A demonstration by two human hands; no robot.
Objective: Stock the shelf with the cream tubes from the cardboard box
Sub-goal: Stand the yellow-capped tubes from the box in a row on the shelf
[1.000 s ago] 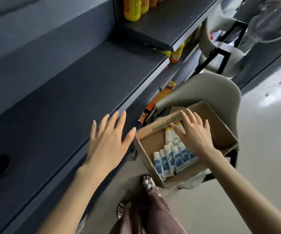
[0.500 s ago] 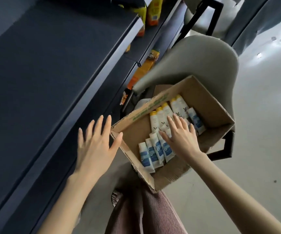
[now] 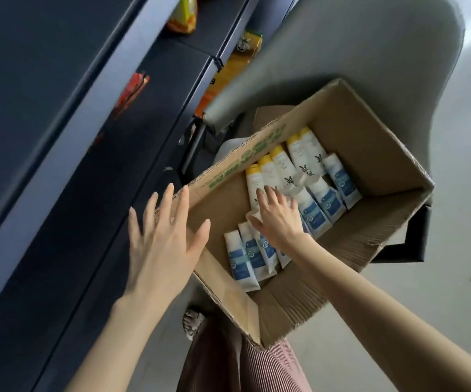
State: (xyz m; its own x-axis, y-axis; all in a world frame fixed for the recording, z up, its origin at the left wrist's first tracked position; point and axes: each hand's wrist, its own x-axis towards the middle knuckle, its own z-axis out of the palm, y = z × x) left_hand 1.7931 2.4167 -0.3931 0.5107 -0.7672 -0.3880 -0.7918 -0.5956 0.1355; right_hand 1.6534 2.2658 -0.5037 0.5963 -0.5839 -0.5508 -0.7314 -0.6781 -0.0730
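A dark shelf (image 3: 45, 108) ran along the left, with a grey chair (image 3: 356, 52) beside it carrying the cardboard box (image 3: 370, 123). The left-hand grip (image 3: 163, 244) was spread wide open at the box's rim, holding nothing. The right-hand grip (image 3: 278, 219) rested with fingers splayed on the cream tubes (image 3: 241, 258) lying in rows inside the box.

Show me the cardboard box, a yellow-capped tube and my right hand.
cardboard box (image 3: 370, 128), head view, inner far wall.
yellow-capped tube (image 3: 282, 165), head view, white body below the cap.
right hand (image 3: 278, 219), head view, back of the hand.
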